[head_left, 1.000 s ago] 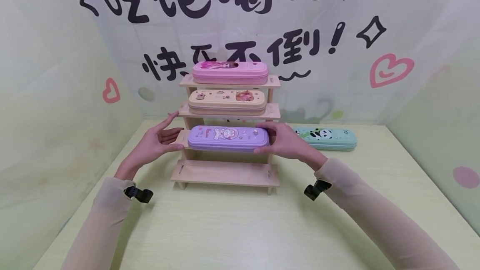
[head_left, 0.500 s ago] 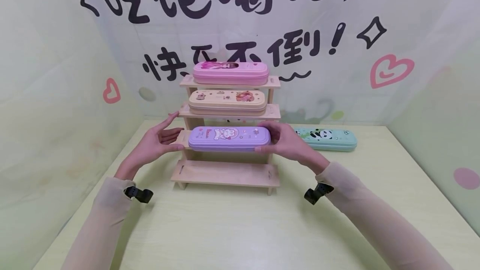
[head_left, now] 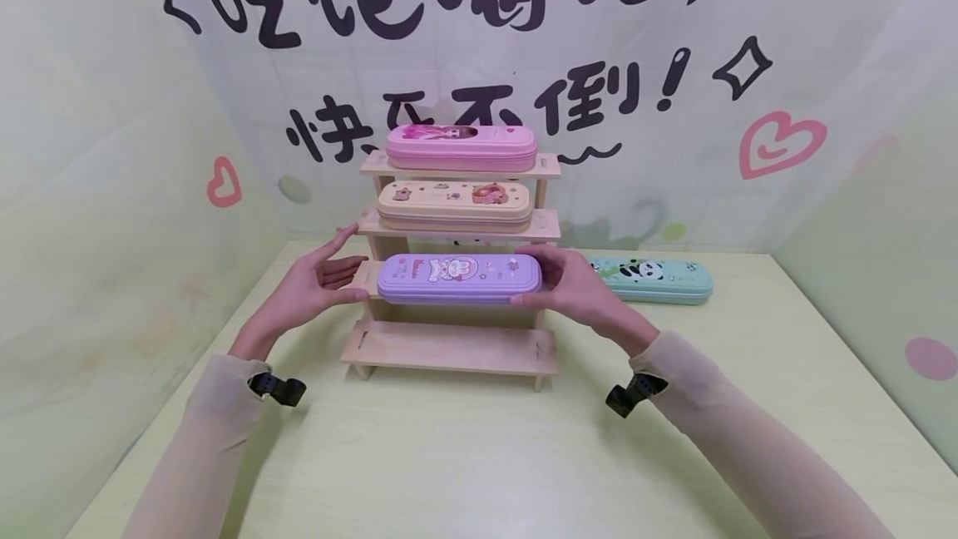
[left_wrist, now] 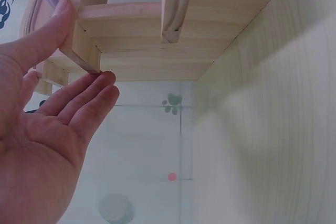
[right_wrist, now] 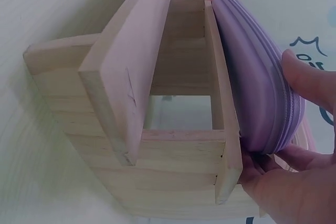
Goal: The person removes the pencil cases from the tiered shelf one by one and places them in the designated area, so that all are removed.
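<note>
A purple pencil case (head_left: 458,279) with a cartoon rabbit print lies along the third shelf down of a tiered wooden stand (head_left: 449,346). My right hand (head_left: 584,291) grips the case's right end, thumb on the near side and fingers behind. In the right wrist view the case (right_wrist: 257,82) appears close against the shelf board, its zip running along the side. My left hand (head_left: 307,285) holds the left end of that same shelf between thumb and fingers. From the left wrist, the thumb (left_wrist: 44,38) presses the board's end beside the case, while other fingertips touch its opposite edge.
On the two upper shelves sit a pink pencil case (head_left: 460,152) and a cream one (head_left: 455,208). A green panda pencil case (head_left: 674,281) lies on the table (head_left: 479,456), right of the stand. Printed cloth (head_left: 674,190) closes off the back and sides.
The purple pencil case has shifted very slightly to the right along its shelf, together with my right hand. My left hand keeps its place on the stand.
</note>
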Motion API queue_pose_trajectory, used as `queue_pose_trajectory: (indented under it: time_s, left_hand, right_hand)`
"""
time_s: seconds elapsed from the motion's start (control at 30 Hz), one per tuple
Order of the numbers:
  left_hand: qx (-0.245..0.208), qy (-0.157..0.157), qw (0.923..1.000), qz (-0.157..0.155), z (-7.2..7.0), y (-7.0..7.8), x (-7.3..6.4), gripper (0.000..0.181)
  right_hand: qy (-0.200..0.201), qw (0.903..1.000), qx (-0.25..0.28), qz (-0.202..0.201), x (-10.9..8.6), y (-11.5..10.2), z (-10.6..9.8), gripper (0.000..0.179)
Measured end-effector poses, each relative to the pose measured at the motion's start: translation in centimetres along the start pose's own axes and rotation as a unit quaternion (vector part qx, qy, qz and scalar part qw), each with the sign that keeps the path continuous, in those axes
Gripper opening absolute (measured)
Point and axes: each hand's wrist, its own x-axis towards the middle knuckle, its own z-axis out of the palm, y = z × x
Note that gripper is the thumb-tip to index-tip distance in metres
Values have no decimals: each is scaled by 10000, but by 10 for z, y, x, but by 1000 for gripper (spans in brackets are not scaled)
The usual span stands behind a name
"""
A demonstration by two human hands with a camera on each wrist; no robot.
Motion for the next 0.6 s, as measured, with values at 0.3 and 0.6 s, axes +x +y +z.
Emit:
queue_pose_trajectory:
  time_s: [0.3, 0.6]
  left_hand:
    - [-7, -18, 10000, -4, 0, -1, 0, 104]
    - [-63, -25, 10000, 35, 0, 0, 0, 104]
  right_hand:
    - [150, 9987, 472, 144, -5, 0, 4, 75]
    - [378, 9963, 775, 61, -12, 3, 4, 71]
